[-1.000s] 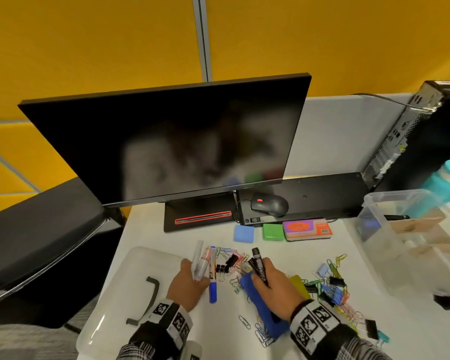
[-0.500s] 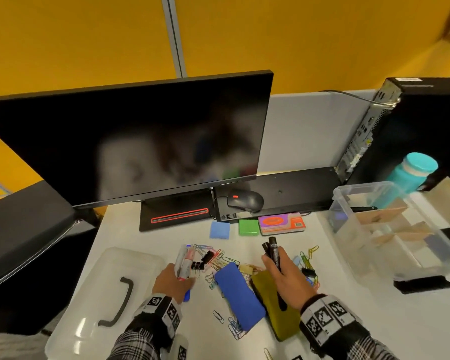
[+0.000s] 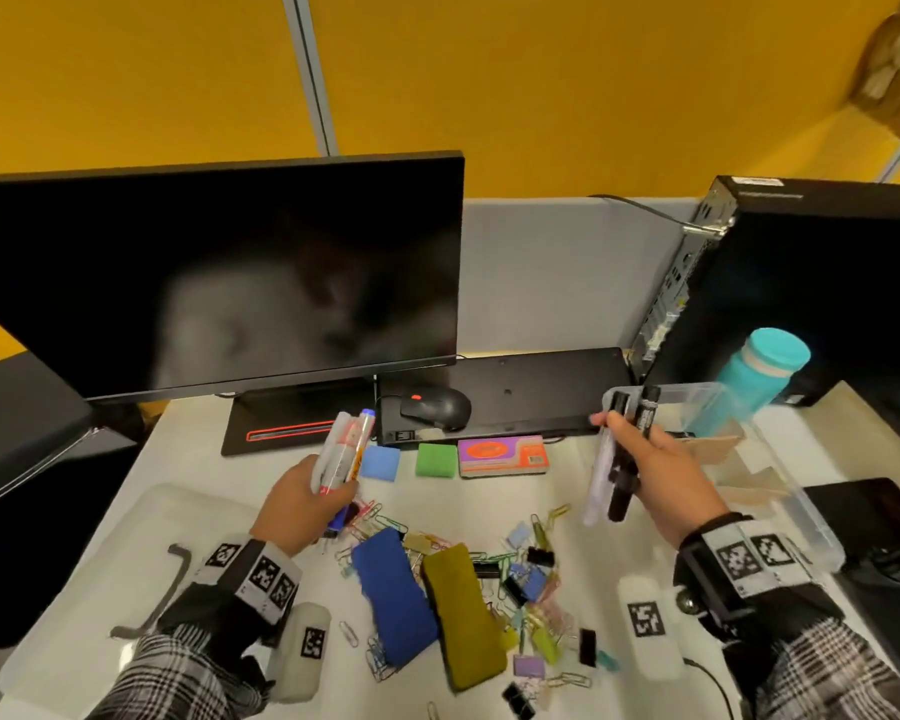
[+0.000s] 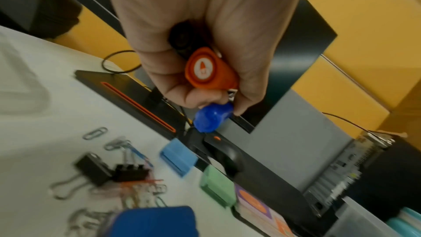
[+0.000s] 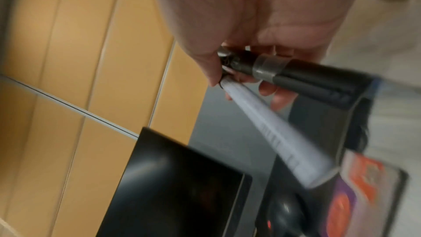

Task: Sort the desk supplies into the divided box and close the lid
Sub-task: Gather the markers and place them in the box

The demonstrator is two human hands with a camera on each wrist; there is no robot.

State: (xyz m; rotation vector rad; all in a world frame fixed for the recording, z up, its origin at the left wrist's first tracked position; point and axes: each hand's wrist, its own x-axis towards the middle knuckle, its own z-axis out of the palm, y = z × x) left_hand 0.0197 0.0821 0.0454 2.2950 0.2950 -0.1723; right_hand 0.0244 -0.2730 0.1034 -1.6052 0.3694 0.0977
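Note:
My left hand grips a bundle of markers and pens above the desk; the left wrist view shows their orange and blue ends in my fist. Over at the right, my right hand holds two black markers and a clear pen upright next to the divided clear box. In the right wrist view my fingers curl round the black markers and the clear pen. Blue and olive erasers lie among paper clips and binder clips. The box lid lies at the left.
A monitor and keyboard with a mouse stand at the back. Blue and green sticky pads and an orange-purple pad lie before them. A computer tower and teal bottle stand at the right.
Both hands have lifted off the desk with their pens. The right hand has swung right, up to the box's near corner. The blue and olive erasers now lie uncovered.

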